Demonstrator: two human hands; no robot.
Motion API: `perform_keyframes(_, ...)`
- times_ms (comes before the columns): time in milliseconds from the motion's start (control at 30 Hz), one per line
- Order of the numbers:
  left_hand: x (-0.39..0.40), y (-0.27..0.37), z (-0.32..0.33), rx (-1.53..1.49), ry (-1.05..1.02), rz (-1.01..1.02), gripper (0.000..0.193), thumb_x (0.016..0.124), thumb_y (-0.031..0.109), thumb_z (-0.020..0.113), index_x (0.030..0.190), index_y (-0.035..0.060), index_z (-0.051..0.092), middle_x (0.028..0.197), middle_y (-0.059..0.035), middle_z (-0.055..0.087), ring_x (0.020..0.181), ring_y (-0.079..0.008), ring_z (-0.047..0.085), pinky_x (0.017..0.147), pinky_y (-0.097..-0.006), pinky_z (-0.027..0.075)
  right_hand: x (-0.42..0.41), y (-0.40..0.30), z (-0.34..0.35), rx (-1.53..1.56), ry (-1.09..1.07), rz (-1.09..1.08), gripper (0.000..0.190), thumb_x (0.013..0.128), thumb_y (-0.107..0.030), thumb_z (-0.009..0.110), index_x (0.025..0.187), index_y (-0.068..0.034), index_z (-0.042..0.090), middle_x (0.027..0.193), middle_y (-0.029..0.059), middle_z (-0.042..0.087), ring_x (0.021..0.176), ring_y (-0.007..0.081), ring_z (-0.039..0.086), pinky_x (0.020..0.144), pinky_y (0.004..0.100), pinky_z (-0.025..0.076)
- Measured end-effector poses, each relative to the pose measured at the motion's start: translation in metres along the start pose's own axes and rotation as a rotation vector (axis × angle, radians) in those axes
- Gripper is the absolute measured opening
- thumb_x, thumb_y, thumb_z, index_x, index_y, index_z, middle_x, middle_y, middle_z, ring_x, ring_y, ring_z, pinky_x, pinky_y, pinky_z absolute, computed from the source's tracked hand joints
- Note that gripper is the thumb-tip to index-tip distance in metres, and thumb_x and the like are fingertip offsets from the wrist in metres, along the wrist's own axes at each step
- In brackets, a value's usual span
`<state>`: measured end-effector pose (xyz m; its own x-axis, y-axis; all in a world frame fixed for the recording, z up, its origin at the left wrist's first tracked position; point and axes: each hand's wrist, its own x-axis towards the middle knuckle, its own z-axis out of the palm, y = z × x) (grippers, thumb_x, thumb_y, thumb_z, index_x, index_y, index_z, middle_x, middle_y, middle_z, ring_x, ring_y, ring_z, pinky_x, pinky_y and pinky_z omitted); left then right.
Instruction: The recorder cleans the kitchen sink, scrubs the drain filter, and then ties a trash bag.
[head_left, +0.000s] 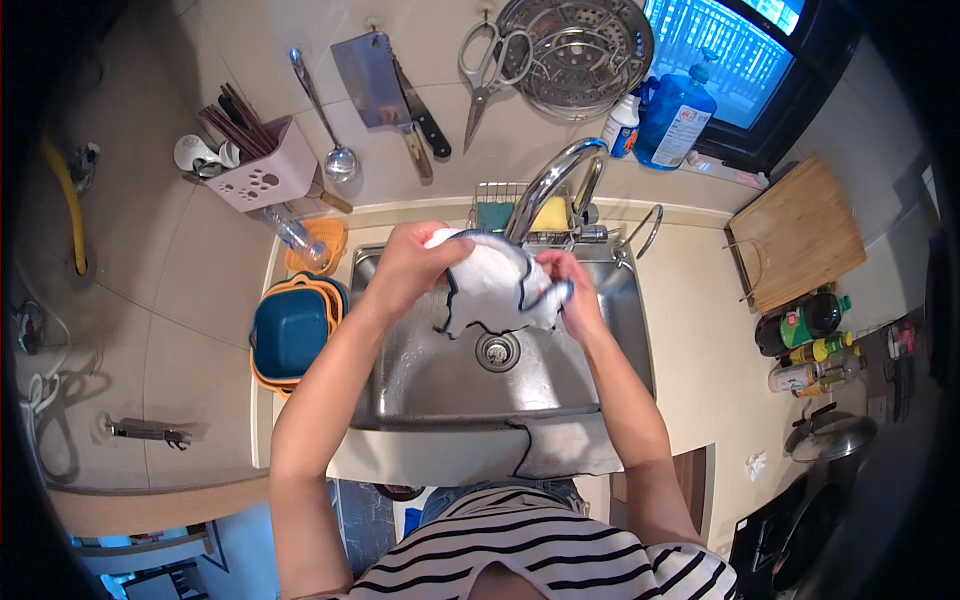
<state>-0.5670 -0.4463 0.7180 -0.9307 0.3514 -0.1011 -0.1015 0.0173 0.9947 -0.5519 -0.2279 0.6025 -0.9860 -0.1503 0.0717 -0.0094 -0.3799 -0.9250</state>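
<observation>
Over the stainless steel sink, a white cloth with dark blue edging is stretched between my two hands. My left hand pinches its upper left corner between thumb and fingers. At the cloth's right end, my right hand grips a bunched part of the edge; that area is slightly blurred. The chrome faucet arches just behind the cloth. Below the cloth the sink drain is visible. Another pale cloth with dark edging lies over the counter's front edge.
Nested blue and orange plastic baskets stand left of the sink. A wire rack holds a green scouring pad and a yellow sponge behind it. A cleaver and scissors hang on the wall. A wooden cutting board stands at the right.
</observation>
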Motion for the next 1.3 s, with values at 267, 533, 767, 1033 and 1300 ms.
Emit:
perform_keyframes(267,-0.015,0.024,0.062,0.418,0.201,0.43,0.02,0.072,0.017,0.063,0.061,0.0034,0.053,0.054,-0.0019,0.051,0.046,-0.0088,0.041,0.043,-0.0232,0.035,-0.046,0.021,0.062,-0.476,0.034,-0.235,0.074,0.063,-0.004,0.062,0.123,-0.005,0.018,0.122,0.0135,0.026,0.108,0.0247,0.036,0.086,0.0335,0.036)
perform_keyframes(533,-0.022,0.034,0.072,0.461,0.292,0.681,0.017,0.067,0.012,0.068,0.062,0.0021,0.055,0.052,-0.0057,0.049,0.043,-0.0124,0.041,0.042,-0.0243,0.034,-0.068,0.018,0.05,-0.31,0.182,-0.234,0.055,0.068,-0.01,0.066,0.113,-0.006,0.034,0.105,0.0085,0.046,0.095,0.0169,0.044,0.086,0.0287,0.034)
perform_keyframes(767,-0.022,0.02,0.055,0.632,0.298,0.627,0.021,0.063,0.009,0.072,0.068,0.004,0.052,0.057,-0.0042,0.053,0.049,-0.0092,0.046,0.045,-0.0221,0.037,-0.044,-0.025,-0.045,0.228,0.432,-0.035,0.014,0.085,-0.025,0.048,0.089,-0.011,0.047,0.084,-0.0025,0.047,0.074,0.0064,0.043,0.066,0.0196,0.037)
perform_keyframes(1033,0.036,0.015,0.046,0.133,0.306,0.343,0.031,0.072,0.009,0.063,0.095,0.0053,0.042,0.073,-0.0031,0.051,0.065,-0.0078,0.048,0.057,-0.0198,0.04,0.135,-0.175,-0.029,-0.84,0.451,-0.805,0.017,0.08,-0.016,0.052,0.088,-0.002,0.05,0.079,0.0114,0.052,0.077,0.0195,0.05,0.071,0.0271,0.039)
perform_keyframes(1300,0.05,-0.066,-0.013,0.416,0.46,0.258,0.045,0.071,0.006,0.06,0.112,0.0061,0.04,0.102,-0.0106,0.045,0.089,-0.0141,0.049,0.067,-0.0234,0.042,0.117,-0.123,-0.034,-1.44,0.126,-0.838,0.024,0.078,-0.019,0.05,0.096,-0.003,0.052,0.09,0.0145,0.052,0.088,0.0304,0.048,0.08,0.0379,0.035)
